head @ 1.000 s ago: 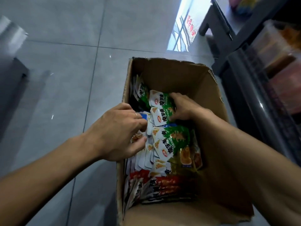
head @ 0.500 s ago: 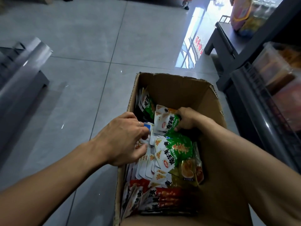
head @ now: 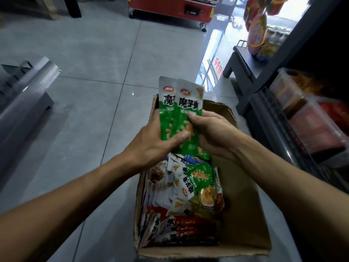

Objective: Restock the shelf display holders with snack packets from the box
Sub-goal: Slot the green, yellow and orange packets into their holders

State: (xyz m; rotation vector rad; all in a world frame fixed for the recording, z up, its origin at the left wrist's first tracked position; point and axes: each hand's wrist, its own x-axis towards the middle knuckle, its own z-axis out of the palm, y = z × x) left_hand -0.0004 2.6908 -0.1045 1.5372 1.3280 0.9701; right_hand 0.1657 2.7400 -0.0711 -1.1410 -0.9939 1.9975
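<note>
An open cardboard box (head: 243, 220) stands on the floor, its left half filled with several snack packets (head: 190, 182) in green, white and red. Above the box's far end, two green and white snack packets (head: 181, 106) stand upright, held between both hands. My left hand (head: 151, 140) grips them from the left with its thumb across their lower front. My right hand (head: 211, 129) grips the right packet's edge with curled fingers. On the right, clear display holders (head: 306, 118) on the dark shelf contain red and orange packets.
A dark shelf unit (head: 264, 103) runs along the right side, close to the box. A low black stand (head: 239, 61) with hanging snack bags sits behind it. A red cabinet (head: 170, 6) is at the back, and a grey metal shelf base (head: 24, 91) lies at the left. Grey tiled floor surrounds the box.
Both hands were down in the box among the packets. They have risen out of it holding two green packets upright, and my view has tilted up.
</note>
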